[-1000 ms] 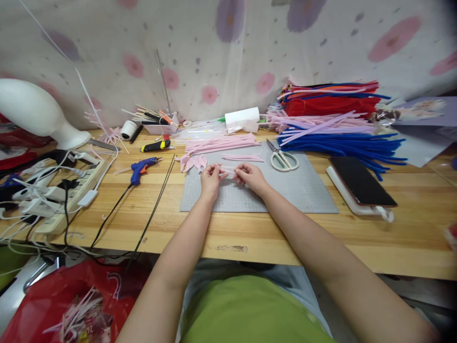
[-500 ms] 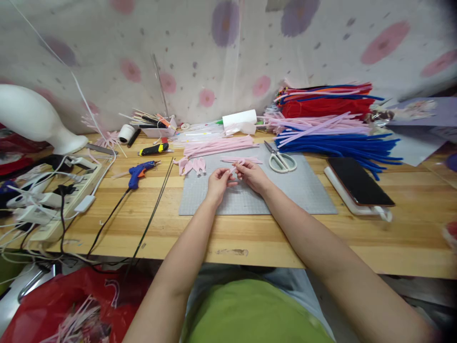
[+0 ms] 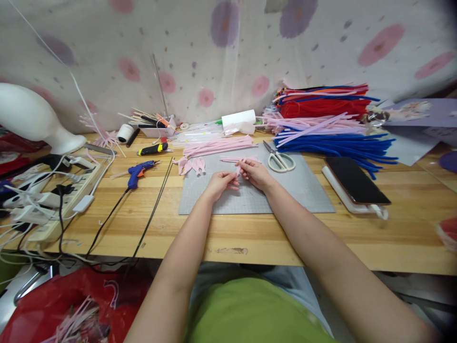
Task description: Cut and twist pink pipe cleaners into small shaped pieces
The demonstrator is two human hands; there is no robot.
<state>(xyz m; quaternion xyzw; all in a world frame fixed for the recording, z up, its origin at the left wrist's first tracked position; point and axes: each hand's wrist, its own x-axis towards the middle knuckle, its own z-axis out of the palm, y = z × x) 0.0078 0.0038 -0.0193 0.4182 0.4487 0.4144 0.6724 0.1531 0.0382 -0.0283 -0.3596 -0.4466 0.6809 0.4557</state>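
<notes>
My left hand (image 3: pixel 222 183) and my right hand (image 3: pixel 254 173) meet over the grey cutting mat (image 3: pixel 300 190), both pinching a short pale pink pipe cleaner (image 3: pixel 237 169) folded between the fingertips. Finished pink folded pieces (image 3: pixel 191 165) lie at the mat's far left corner. Loose pink pipe cleaners (image 3: pixel 221 145) lie just beyond my hands, and a few cut lengths (image 3: pixel 232 159) sit right behind my right hand's fingers.
White-handled scissors (image 3: pixel 279 158) rest on the mat's far right. A blue glue gun (image 3: pixel 139 171), a utility knife (image 3: pixel 153 149), a power strip (image 3: pixel 53 200) with cables lie left. Stacked coloured pipe cleaners (image 3: pixel 328 124) and a phone (image 3: pixel 357 181) are right. A red bag (image 3: pixel 64 309) sits below.
My hands drew together: the pipe cleaner, held stretched between them a second ago, is now folded and pinched close between the fingertips. The view shifted slightly.
</notes>
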